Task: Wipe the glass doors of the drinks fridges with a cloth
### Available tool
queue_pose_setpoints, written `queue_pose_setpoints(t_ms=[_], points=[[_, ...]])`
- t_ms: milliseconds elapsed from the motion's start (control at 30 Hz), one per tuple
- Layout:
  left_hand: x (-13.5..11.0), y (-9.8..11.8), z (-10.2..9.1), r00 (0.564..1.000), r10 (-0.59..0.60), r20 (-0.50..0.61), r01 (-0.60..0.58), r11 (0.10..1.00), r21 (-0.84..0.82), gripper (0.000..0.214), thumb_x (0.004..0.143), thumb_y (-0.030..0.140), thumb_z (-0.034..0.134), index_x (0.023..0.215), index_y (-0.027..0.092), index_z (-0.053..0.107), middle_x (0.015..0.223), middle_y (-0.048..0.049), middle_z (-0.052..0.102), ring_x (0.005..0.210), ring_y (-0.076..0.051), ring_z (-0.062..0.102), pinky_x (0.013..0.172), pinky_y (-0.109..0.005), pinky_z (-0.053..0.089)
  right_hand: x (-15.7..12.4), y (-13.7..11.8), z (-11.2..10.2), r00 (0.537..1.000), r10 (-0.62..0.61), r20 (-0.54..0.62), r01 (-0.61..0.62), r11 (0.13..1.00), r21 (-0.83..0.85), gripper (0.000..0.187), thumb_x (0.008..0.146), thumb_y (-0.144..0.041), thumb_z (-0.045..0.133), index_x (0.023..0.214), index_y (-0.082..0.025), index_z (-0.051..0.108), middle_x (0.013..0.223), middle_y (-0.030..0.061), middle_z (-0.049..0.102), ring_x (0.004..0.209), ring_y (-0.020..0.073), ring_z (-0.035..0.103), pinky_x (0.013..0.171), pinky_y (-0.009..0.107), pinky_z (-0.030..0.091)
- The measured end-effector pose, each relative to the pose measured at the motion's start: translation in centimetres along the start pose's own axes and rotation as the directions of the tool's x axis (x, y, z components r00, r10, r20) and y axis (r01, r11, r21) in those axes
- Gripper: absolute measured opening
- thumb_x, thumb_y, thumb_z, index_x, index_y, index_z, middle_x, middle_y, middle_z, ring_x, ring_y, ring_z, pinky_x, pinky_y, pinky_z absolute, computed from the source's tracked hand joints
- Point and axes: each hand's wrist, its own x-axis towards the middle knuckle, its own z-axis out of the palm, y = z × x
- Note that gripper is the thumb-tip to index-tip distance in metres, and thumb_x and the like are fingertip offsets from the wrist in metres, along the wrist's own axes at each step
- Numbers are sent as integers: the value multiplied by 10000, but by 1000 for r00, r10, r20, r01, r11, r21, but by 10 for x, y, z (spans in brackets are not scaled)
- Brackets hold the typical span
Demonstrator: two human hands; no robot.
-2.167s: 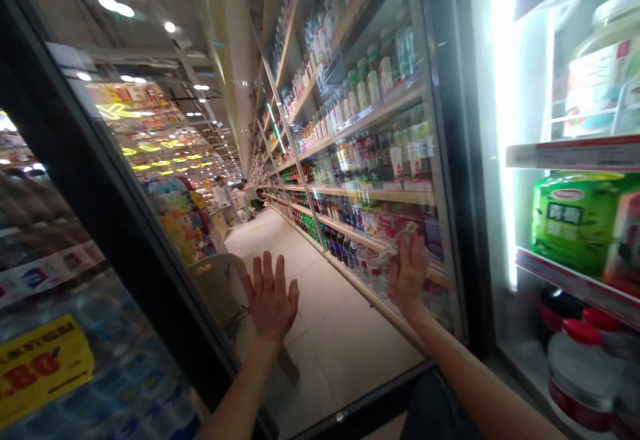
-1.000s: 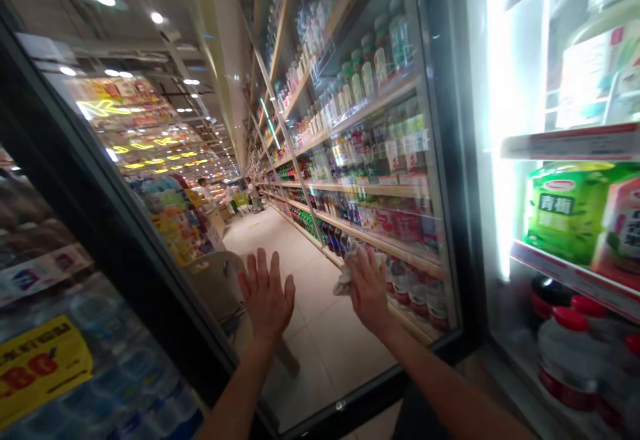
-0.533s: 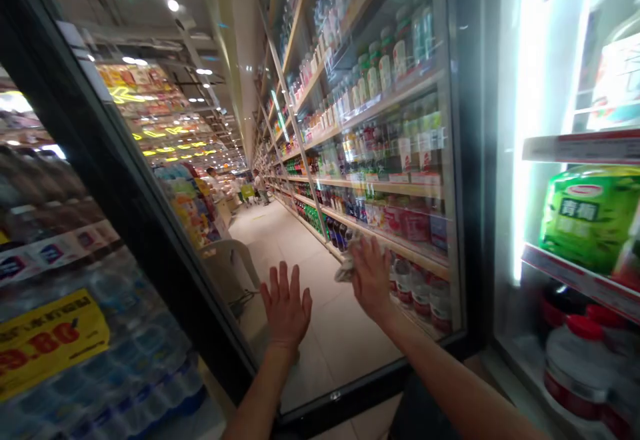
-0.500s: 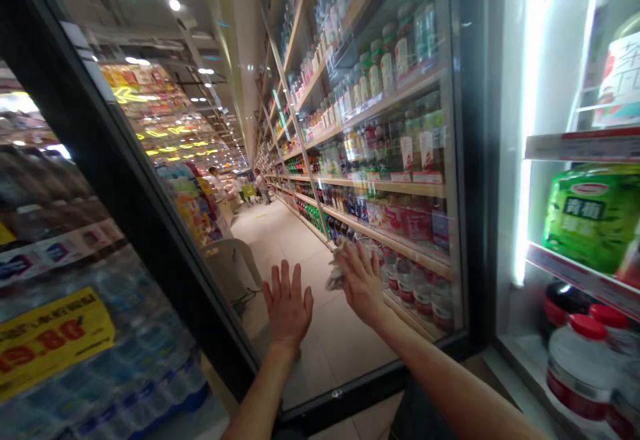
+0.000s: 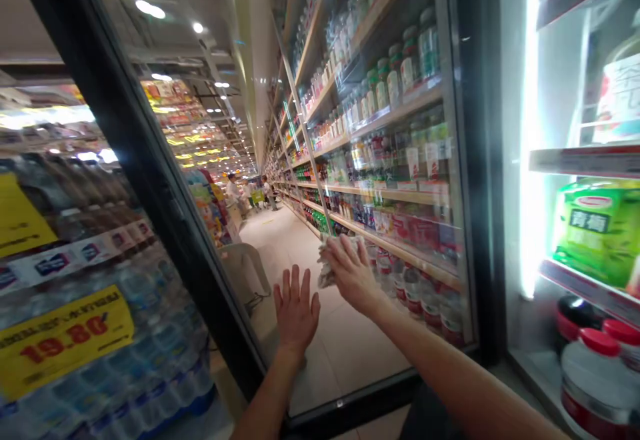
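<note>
In front of me stands a glass door (image 5: 320, 367) with a dark frame, tilted in the view. My left hand (image 5: 297, 310) lies flat on the lower part of the glass, fingers up and slightly apart, with nothing in it. To its right, a little higher, my right hand (image 5: 353, 273) presses a crumpled pale cloth (image 5: 326, 270) against the pane. Its fingers are stretched over the cloth, which sticks out past the fingertips on the left.
On the right is a lit cooler with a green pouch (image 5: 595, 227) and red-capped jars (image 5: 593, 373). Stacked water bottles (image 5: 150, 333) with a yellow price sign (image 5: 65, 343) stand left. Shelves of bottles, an aisle and distant people show in the glass.
My right hand and the cloth have shifted slightly left across the glass, nearer to my left hand. My left hand stays flat on the pane. The camera view has shifted a little.
</note>
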Motion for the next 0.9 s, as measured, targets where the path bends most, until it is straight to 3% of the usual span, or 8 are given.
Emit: queue_pose_setpoints(t_ms=[67,267,400,500,600,700,767,900], points=[[1,-5,-5,1000,25,4,-25,1000,-12,554,842,208,491,1380,180,362,1422,-140,395,1398,-237,176,1128,-467,173,-1,3,1,1000,-24,-6,24,1000,8,480,831,-120,421,1287,-255,489,1371,25,479,1381,199,220,1147,464,99],[40,-28,-22,995,42,-85,-51,994,-97,475,847,237,492,1319,204,446,1415,-121,415,1379,-227,250,1138,-455,138,16,52,-7,888,388,-248,-404,915,-16,514,873,-174,347,1386,-199,364,1438,117,369,1394,250,175,1097,530,180],[83,-37,-18,986,-39,-165,25,996,-88,498,867,297,474,1345,171,412,1466,-148,319,1404,-240,164,1135,-474,110,29,21,-2,984,133,-119,-137,990,-26,466,861,-157,387,1319,-215,454,1396,74,442,1397,217,164,1126,496,137],[94,-38,-10,989,-61,-136,48,994,-98,516,875,327,458,1366,184,388,1478,-136,297,1411,-233,123,1140,-478,53,31,22,-2,998,-42,-53,40,998,-38,436,850,-152,415,1266,-245,507,1364,34,482,1383,196,205,1139,468,117],[91,-38,-6,989,-90,-118,77,990,-115,514,871,336,456,1363,199,397,1476,-119,304,1408,-231,130,1142,-481,39,32,73,-11,975,138,-174,-154,985,-82,442,862,-181,380,1289,-199,492,1384,88,447,1370,237,235,1110,498,171],[89,-38,-5,987,-103,-127,88,989,-119,511,867,337,462,1358,204,406,1471,-114,317,1404,-225,149,1144,-474,56,37,119,-20,842,408,-353,-457,887,-66,473,877,-207,323,1321,-119,461,1414,170,379,1361,292,240,1071,532,219],[89,-38,-6,986,-100,-134,84,989,-121,515,867,332,464,1362,206,401,1474,-112,311,1405,-223,148,1145,-470,61,41,120,-21,806,451,-382,-507,860,-53,479,880,-209,314,1331,-118,448,1425,175,360,1364,301,230,1061,547,227],[90,-38,-7,986,-86,-146,69,991,-117,529,865,312,476,1375,212,379,1479,-110,301,1405,-229,153,1145,-468,65,41,74,-14,982,120,-143,-133,988,-84,465,853,-168,389,1303,-241,474,1399,66,432,1376,233,223,1105,500,183]])
